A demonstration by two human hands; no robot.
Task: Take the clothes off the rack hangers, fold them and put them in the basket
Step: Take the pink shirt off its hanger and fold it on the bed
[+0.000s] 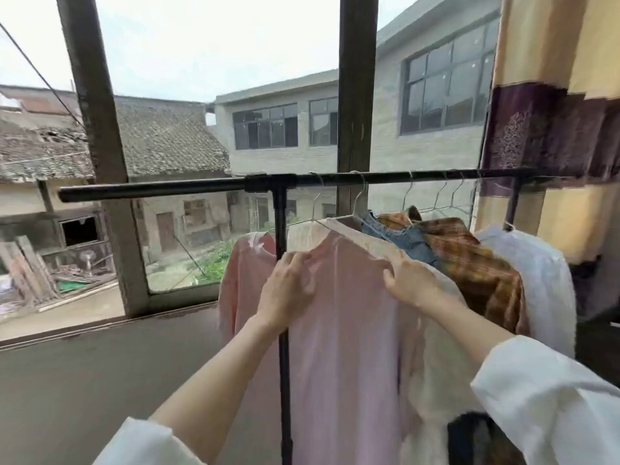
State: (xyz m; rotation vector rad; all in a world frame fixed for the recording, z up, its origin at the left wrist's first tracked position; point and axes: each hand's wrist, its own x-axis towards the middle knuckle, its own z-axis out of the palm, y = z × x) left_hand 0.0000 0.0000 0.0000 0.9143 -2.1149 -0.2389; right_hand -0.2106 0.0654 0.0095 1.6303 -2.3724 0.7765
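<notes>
A black clothes rack (151, 188) stands before the window with several garments on wire hangers. Nearest me hangs a pale pink top (349, 330). My left hand (288, 290) grips its left shoulder with curled fingers. My right hand (407, 280) pinches its right shoulder. Behind the pink top hang a cream garment (439, 330), a blue denim piece (409, 239), a brown plaid shirt (483, 273) and a white garment (536, 280). Another pink garment (241, 263) hangs at the left. No basket is in view.
A dark window frame post (357, 95) rises behind the rack. A yellow and purple curtain (553, 129) hangs at the right. The rack's upright pole (285, 380) runs down between my arms. Dark floor (84, 380) spreads to the left.
</notes>
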